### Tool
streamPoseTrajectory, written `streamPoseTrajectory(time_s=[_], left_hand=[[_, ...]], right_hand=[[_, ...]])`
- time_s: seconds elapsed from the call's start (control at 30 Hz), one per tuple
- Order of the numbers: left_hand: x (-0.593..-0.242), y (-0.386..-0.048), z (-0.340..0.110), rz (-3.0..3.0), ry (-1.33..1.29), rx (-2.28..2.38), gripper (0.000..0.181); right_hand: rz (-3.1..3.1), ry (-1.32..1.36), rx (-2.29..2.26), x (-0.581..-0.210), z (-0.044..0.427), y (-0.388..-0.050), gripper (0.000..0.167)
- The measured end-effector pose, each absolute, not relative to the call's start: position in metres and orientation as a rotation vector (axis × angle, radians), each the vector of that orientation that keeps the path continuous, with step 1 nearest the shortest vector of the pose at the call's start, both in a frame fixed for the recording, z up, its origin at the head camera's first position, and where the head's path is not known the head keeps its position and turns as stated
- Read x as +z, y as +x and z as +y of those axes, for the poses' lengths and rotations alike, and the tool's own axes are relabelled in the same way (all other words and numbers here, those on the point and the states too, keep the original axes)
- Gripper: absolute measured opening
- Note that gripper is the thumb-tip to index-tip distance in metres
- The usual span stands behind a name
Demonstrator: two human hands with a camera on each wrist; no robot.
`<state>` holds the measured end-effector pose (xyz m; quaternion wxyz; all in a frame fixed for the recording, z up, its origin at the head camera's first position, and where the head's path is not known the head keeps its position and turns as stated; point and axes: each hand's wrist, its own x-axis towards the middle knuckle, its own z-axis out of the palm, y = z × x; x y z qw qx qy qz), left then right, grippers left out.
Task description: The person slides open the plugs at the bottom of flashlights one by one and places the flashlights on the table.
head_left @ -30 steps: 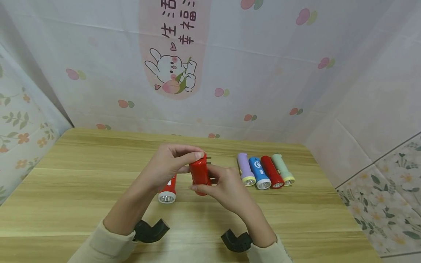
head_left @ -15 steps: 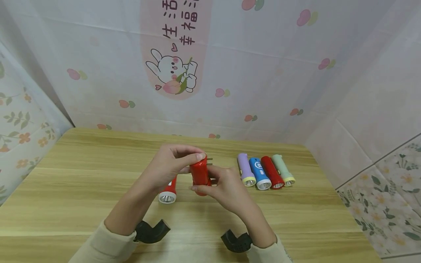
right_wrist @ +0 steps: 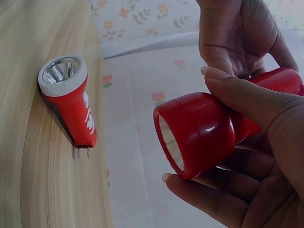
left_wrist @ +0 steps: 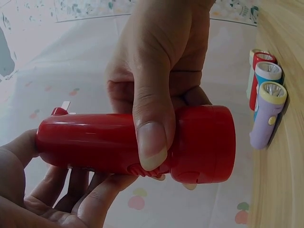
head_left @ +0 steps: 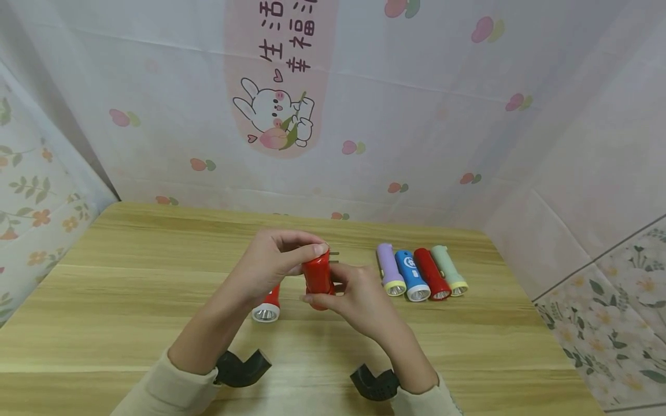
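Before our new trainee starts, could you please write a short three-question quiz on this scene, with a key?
1. Multiple choice: in the head view, which color lies directly beside the mint-green flashlight? A) purple B) blue C) red
2. True or false: the left hand and the right hand both grip the raised red flashlight.
3. Short answer: in the right wrist view, what sticks out of the tail end of the white-rimmed flashlight?

Key: 1. C. 2. True. 3. Two metal prongs.
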<state>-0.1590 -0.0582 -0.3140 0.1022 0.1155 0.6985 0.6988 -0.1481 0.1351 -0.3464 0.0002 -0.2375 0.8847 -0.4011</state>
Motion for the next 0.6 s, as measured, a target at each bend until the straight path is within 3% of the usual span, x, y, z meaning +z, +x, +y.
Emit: streamPoseTrajectory(time_s=[0.6], left_hand=[[-0.3146, -0.1571, -0.0569, 2.066, 0.34, 2.076, 0.025]], right_hand=[[2.754, -0.764, -1.275, -0.3456, 0.1357, -0.1485, 0.029]])
